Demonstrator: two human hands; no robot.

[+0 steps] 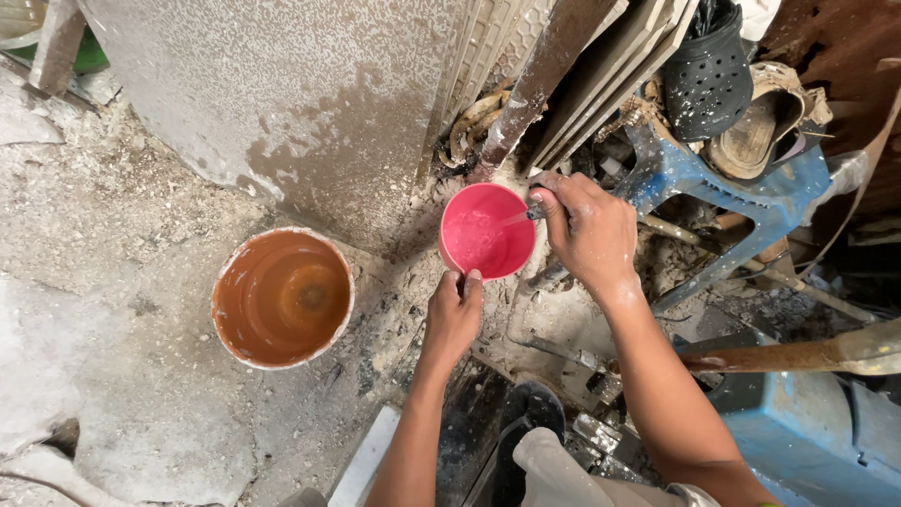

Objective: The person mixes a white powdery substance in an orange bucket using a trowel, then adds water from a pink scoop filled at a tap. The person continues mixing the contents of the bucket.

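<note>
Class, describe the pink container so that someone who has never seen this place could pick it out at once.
Start at the tall grey speckled slab leaning at the back. At its lower right corner, the left hand grips the near rim of a small pink cup while the right hand holds a tap over it. Unlike the bigger brown-stained bucket to its left, it is bright pink.

Rough concrete floor (113, 282) down here, dusty and strewn with debris, and a speckled grey wall slab (282, 94) rising with a damp brown stain. To the right, leaning boards (601, 75) and a blue plastic stool (723, 188) (paint-spattered), all in flat daylight.
</note>
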